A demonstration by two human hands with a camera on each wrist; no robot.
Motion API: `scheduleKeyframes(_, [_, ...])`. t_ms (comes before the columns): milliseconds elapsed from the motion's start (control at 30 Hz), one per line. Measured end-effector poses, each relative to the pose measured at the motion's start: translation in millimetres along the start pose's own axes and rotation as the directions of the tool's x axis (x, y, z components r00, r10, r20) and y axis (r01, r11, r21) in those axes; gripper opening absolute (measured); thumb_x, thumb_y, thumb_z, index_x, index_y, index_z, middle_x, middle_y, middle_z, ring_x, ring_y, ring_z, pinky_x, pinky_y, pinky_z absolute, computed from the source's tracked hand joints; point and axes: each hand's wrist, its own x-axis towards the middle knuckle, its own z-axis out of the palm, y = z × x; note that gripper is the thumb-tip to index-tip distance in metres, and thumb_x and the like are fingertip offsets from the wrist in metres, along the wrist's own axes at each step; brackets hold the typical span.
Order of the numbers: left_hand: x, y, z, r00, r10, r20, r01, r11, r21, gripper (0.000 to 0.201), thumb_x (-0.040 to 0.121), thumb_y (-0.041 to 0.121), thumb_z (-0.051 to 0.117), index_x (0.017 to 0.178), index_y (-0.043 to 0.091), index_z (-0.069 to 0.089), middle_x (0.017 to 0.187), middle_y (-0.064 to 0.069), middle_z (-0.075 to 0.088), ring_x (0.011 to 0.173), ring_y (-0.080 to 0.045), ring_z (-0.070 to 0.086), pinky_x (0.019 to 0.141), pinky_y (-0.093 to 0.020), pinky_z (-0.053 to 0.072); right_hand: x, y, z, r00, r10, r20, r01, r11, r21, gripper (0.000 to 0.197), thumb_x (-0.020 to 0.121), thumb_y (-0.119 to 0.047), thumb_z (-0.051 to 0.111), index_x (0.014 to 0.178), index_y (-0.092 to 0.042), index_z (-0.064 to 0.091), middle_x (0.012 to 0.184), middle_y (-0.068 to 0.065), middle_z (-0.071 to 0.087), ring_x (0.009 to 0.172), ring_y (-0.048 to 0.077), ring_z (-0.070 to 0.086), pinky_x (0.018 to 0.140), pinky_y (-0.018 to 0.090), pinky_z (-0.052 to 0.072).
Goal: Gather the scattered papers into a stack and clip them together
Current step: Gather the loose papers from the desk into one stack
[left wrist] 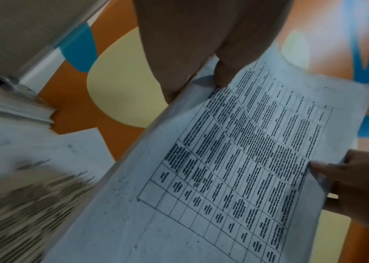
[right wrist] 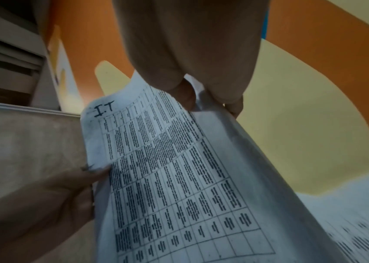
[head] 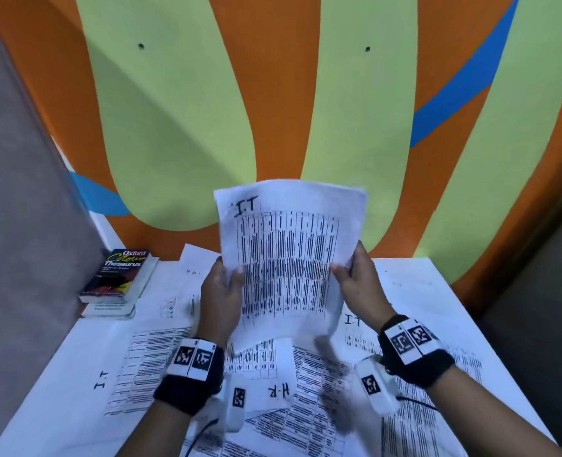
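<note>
A printed sheet (head: 286, 255) with a table and "I.T" written at its top is held upright above the table. My left hand (head: 222, 293) pinches its left edge, thumb on the front. My right hand (head: 355, 278) pinches its right edge. The left wrist view shows the same sheet (left wrist: 235, 169) with my left thumb on it and the right hand's fingers (left wrist: 327, 170) at its far edge. In the right wrist view the sheet (right wrist: 167, 169) curves between both hands. Several other printed sheets (head: 147, 357) lie scattered on the white table (head: 415, 278), one marked "H.R" (head: 278, 390). No clip is in view.
A stack of books with an Oxford thesaurus (head: 118, 275) on top sits at the table's back left corner. An orange, green and blue painted wall (head: 273, 110) rises behind the table. A grey panel (head: 15, 192) borders the left side.
</note>
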Motion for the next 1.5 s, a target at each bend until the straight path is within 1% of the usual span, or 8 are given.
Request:
scheduleKeyframes(133, [9.2,0.6,-10.4,0.999,0.048,-0.002,-0.048,0.997,-0.053,0.040,0.084,0.039,0.066,0.090,0.002,0.053,0.075,-0.019,0.056,0.067,-0.031,0.055,0.063,-0.039,0.049,2.9,-17.1,-7.5,0.995,-0.103,-0.019,0.103,0.994,0.030,0.022,0.093,-0.015,0.055,0.109,-0.016,0.039,0.074,0.005,0.039,0.073,0.018,0.052,0.079,0.039,0.048])
scheduleKeyframes(300, [-6.4,-14.7,0.0,0.991,-0.117,0.066,0.121,0.991,-0.059,0.040,0.084,0.028,0.068,0.053,0.021,0.044,0.037,0.010,0.045,0.036,-0.002,0.039,0.051,-0.024,0.032,-10.2,12.8,-0.5,0.949,0.259,0.179,-0.234,0.961,-0.151,0.035,0.095,-0.013,0.052,0.126,-0.012,0.036,0.092,0.004,0.053,0.089,0.027,0.058,0.071,0.032,0.044])
scheduleKeyframes(567, [-2.8,-18.1,-16.2,0.993,-0.021,-0.115,0.017,0.999,-0.036,0.041,0.086,0.029,0.066,0.061,0.002,0.049,0.051,-0.010,0.043,0.048,-0.007,0.035,0.052,-0.030,0.027,-62.7,63.1,-55.4,0.841,0.532,0.097,-0.375,0.703,-0.604,0.059,0.087,-0.041,0.062,0.132,-0.008,0.043,0.128,0.018,0.052,0.117,0.032,0.052,0.091,0.035,0.044])
scheduleKeyframes(833, [-14.7,-12.8,-13.1,0.989,0.056,-0.140,-0.043,0.995,0.092,0.040,0.087,0.029,0.065,0.068,-0.003,0.053,0.060,-0.012,0.044,0.056,-0.011,0.039,0.051,-0.027,0.028,-80.9,90.5,-8.8,0.785,0.458,0.417,0.041,0.633,-0.773,0.085,0.076,-0.054,0.068,0.142,-0.014,0.032,0.146,0.013,0.033,0.131,0.032,0.035,0.103,0.053,0.038])
scheduleKeyframes(1133, [-16.8,-29.7,-55.5,0.960,0.126,-0.250,-0.091,0.985,0.146,0.035,0.090,0.024,0.062,0.068,-0.003,0.056,0.054,-0.007,0.051,0.055,-0.002,0.030,0.050,-0.008,0.027,-65.8,95.4,-22.7,0.833,0.468,0.296,-0.098,0.650,-0.754,0.017,0.083,-0.022,0.063,0.098,-0.013,0.063,0.107,0.013,0.065,0.098,0.032,0.062,0.074,0.031,0.044])
scheduleKeyframes(1233, [-13.1,-47.5,-76.9,0.946,0.084,-0.312,-0.024,0.981,0.193,0.041,0.089,0.025,0.063,0.065,-0.007,0.053,0.056,-0.009,0.049,0.060,-0.010,0.041,0.057,-0.024,0.035,-48.6,75.0,-70.9,0.860,0.427,0.278,-0.080,0.652,-0.754,0.017,0.083,-0.015,0.066,0.099,-0.009,0.067,0.113,0.017,0.064,0.109,0.034,0.059,0.082,0.035,0.047])
scheduleKeyframes(1400, [-12.6,-79.2,-96.6,0.933,0.065,-0.353,0.025,0.969,0.246,0.049,0.089,0.033,0.061,0.068,-0.010,0.054,0.063,-0.026,0.059,0.066,-0.021,0.046,0.059,-0.038,0.040,-33.5,48.9,-154.9,0.909,0.408,-0.084,-0.376,0.717,-0.588,0.010,0.080,-0.002,0.063,0.076,0.007,0.060,0.059,0.009,0.050,0.051,0.021,0.050,0.034,0.018,0.038])
scheduleKeyframes(1500, [-16.2,-78.6,-96.6,0.939,0.033,-0.343,0.059,0.965,0.255,0.045,0.090,0.027,0.062,0.067,-0.010,0.054,0.063,-0.021,0.057,0.065,-0.023,0.047,0.060,-0.034,0.036,-48.3,56.2,-177.0,0.836,0.487,-0.251,-0.544,0.798,-0.260,0.015,0.081,0.006,0.061,0.083,0.021,0.059,0.058,0.012,0.050,0.045,0.014,0.043,0.035,0.020,0.037])
